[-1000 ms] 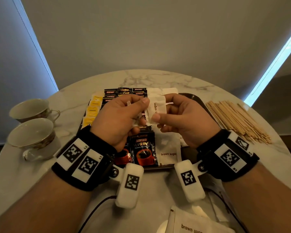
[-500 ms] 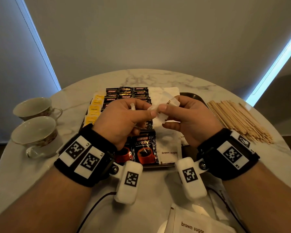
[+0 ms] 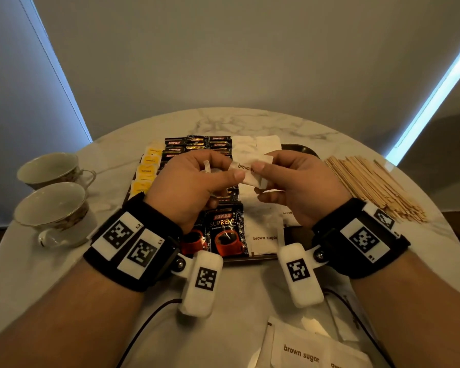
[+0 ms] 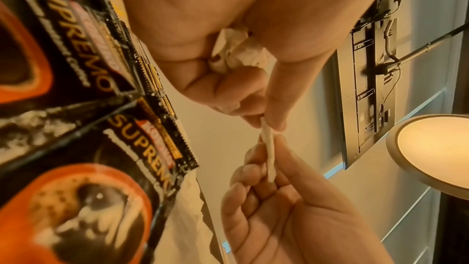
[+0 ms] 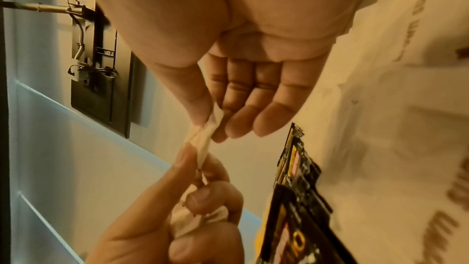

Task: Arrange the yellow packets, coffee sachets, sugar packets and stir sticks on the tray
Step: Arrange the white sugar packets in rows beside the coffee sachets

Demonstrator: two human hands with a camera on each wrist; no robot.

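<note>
Sugar packet (image 3: 252,170) pinched at opposite edges by both hands, left hand (image 3: 194,184), right hand (image 3: 300,187), raised above tray (image 3: 300,149)

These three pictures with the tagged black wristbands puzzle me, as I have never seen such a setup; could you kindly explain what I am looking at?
There is no machine here: a person works bare-handed, wearing one camera on the head and one on each wrist. The head view looks down at a round marble table. The other two look along each hand from below.

On the table lies a dark tray with rows of yellow packets, black coffee sachets and white sugar packets. A heap of wooden stir sticks lies right of it, two teacups to the left.

The left hand and right hand together pinch one brown sugar packet above the tray. The left hand's other fingers also clutch some crumpled white paper.
</note>
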